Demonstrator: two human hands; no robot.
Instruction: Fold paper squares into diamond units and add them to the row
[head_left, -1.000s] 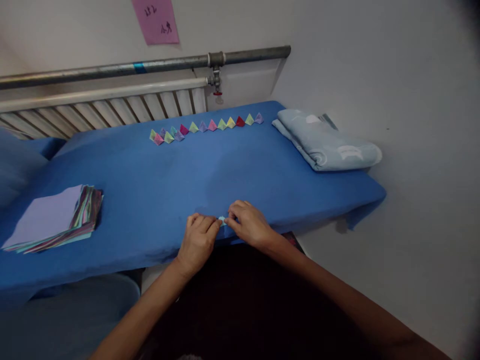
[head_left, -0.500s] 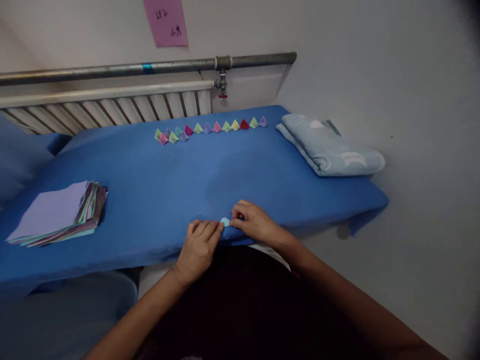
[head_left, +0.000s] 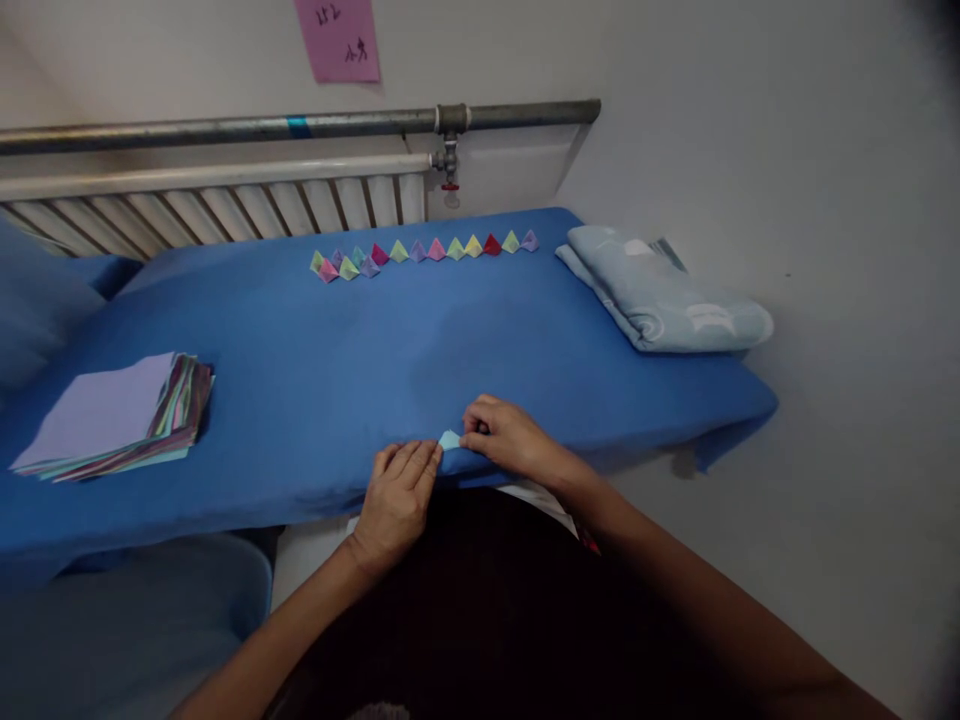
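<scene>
A pale wall [head_left: 712,210] fills the right of the frame. A blue cloth [head_left: 300,360] spreads across the middle, and a white radiator [head_left: 240,212] stands at the upper left. At lower centre, the right hand [head_left: 506,435] holds a narrow pinch; the left hand [head_left: 396,495] has its fingers together, though I cannot tell whether it grips or only presses. Between them, at lower centre, is a small light-blue folded paper [head_left: 449,440], its right corner in that pinch. Even pressure on both corners should crisp the creases; the cloth may give underneath.
</scene>
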